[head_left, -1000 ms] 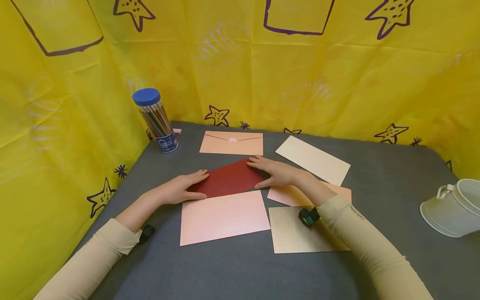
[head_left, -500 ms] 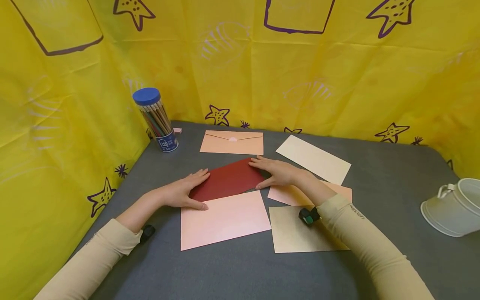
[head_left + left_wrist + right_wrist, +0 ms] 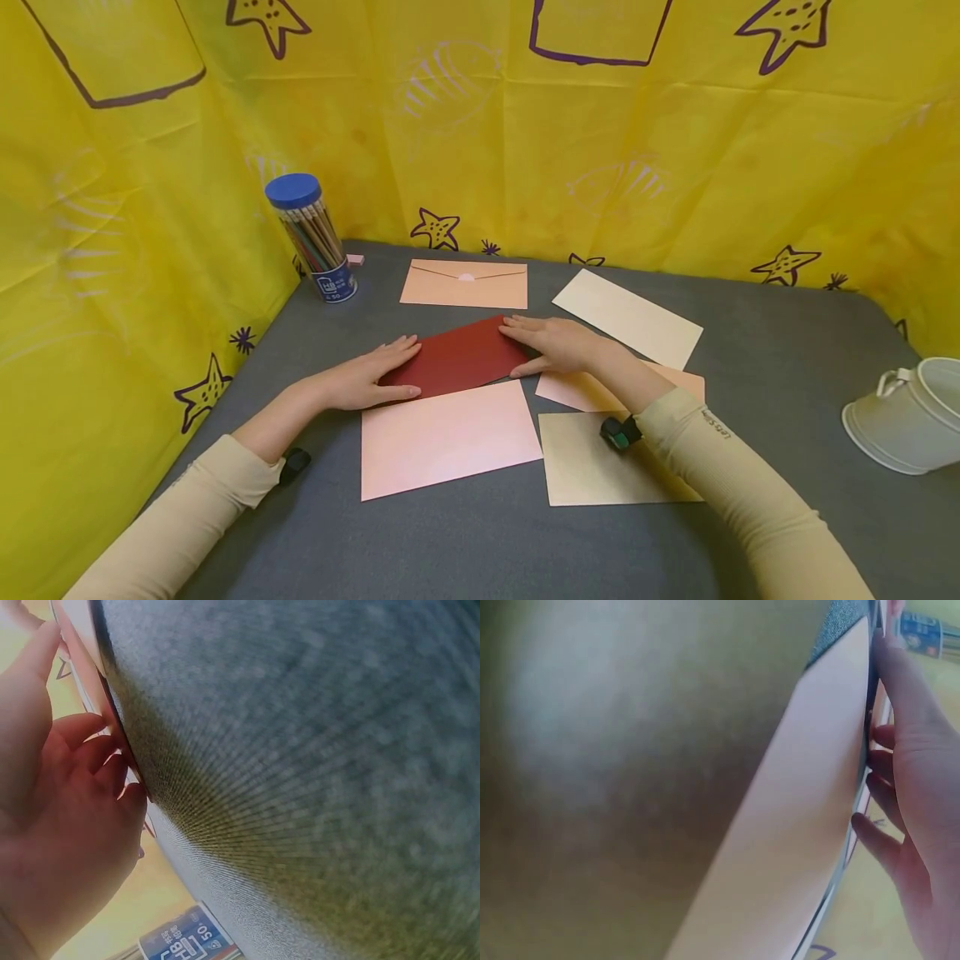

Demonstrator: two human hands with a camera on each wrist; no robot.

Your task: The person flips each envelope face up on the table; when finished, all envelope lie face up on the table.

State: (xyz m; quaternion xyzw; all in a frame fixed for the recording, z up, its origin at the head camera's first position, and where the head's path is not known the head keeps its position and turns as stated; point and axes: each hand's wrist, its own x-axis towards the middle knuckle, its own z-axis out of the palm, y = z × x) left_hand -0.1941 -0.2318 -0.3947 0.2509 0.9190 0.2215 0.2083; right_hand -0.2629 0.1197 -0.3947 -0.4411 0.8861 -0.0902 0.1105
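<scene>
A plain red envelope-like paper (image 3: 457, 357) lies at the middle of the table in the head view, both hands on its ends. My left hand (image 3: 362, 377) rests at its left end, fingers extended and thumb by the near edge. Over the right end lies my right hand (image 3: 557, 343), its fingertips at the far corner and its thumb near the front edge. Directly in front is a pale pink rectangular paper (image 3: 450, 442). In the wrist views the left hand (image 3: 67, 802) and right hand (image 3: 922, 772) appear edge-on, the red paper barely visible.
Behind lies a peach envelope (image 3: 463, 292) with a round seal. A cream paper (image 3: 630, 317), a partly covered peach paper (image 3: 577, 390) and a beige-gold paper (image 3: 581, 475) lie to the right. A pencil tub (image 3: 333, 283) stands back left, a white pail (image 3: 900, 425) far right.
The pink paper has shifted slightly toward the front. My left thumb moved down onto its corner, then back up to the red paper's near edge. The right hand has barely moved.
</scene>
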